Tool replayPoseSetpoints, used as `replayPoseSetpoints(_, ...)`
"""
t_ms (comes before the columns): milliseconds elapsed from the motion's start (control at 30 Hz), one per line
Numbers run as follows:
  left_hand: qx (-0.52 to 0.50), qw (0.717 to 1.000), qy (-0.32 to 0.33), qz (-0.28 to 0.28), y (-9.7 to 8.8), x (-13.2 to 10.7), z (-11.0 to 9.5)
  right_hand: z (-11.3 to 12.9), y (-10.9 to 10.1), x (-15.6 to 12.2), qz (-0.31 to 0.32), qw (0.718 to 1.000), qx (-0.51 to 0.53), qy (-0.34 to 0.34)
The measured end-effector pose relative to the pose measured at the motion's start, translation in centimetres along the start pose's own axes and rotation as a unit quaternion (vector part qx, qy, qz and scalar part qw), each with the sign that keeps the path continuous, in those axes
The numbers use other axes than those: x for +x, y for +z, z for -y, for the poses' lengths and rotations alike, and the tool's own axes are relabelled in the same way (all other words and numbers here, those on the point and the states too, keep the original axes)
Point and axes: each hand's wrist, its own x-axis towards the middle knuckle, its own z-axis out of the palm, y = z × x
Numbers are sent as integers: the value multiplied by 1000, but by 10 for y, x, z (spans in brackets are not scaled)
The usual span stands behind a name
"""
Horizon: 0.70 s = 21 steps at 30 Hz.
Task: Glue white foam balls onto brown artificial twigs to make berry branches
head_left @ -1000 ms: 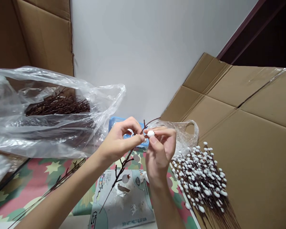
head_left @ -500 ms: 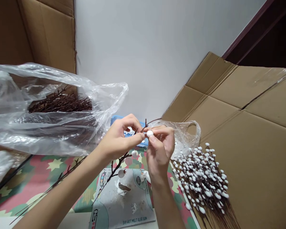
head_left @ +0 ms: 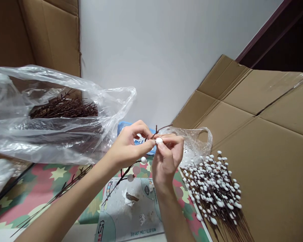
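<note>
My left hand [head_left: 130, 146] pinches a thin brown twig [head_left: 122, 176] near its upper end, with the fingers curled around it. My right hand [head_left: 166, 158] holds a small white foam ball [head_left: 159, 141] between thumb and fingers, pressed against the twig beside my left fingertips. Two more white balls sit lower on the twig, one [head_left: 143, 160] just below my left hand and one [head_left: 130, 177] further down. Behind the hands, a bunch of white-beaded stems [head_left: 212, 191] lies to the right of my right hand, not touching it.
A clear plastic bag [head_left: 53, 134] holds brown twigs [head_left: 64, 109] at left. A blue container [head_left: 123, 127] stands behind my hands. Below them lies a printed glue-gun card [head_left: 131, 218] with white blobs, on a star-patterned mat [head_left: 40, 191]. Flattened cardboard [head_left: 267, 151] spreads at right.
The lower part of the twig has swung upward, lifting its lower balls. My right hand has shifted slightly left, still holding the ball against the twig.
</note>
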Motion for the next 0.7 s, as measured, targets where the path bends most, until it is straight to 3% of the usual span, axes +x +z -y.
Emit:
replayPoseSetpoints(300, -11, 999, -25, 34, -7, 4, 3, -1, -5, 2, -6, 998, -49, -50)
replayPoseSetpoints(700, 47, 995, 50, -69, -6, 0, -4, -6, -4, -7, 60, 986, -114, -106)
